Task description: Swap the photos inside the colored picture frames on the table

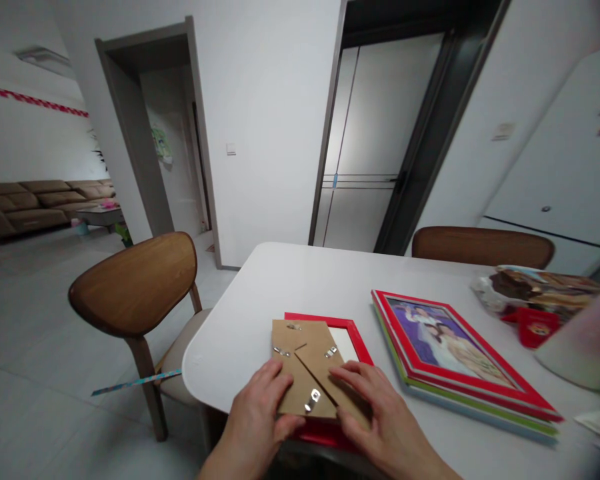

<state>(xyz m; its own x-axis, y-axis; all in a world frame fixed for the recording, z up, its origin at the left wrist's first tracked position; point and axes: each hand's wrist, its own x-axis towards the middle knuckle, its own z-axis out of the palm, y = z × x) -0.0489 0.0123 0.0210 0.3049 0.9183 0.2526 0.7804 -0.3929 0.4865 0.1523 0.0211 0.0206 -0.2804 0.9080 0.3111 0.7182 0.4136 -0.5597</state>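
Observation:
A brown picture frame backing board (305,363) with metal clips and a fold-out stand leg lies over a red picture frame (359,341) near the table's front edge. Part of the frame, with a white area inside it, shows beyond the board's right side. My left hand (260,413) is closed on the board's lower left edge, the thumb near the bottom corner. Closed on the board's lower right side is my right hand (380,413), its fingers over the stand leg. The frame's lower part is mostly hidden by the board and my hands.
To the right, a stack of picture frames (460,347) has a red one with a photo on top. Behind it are a bag (540,287), a red packet (537,327) and a pale, rounded object (585,347). Wooden chairs stand at the table's left (140,283) and far side (483,247).

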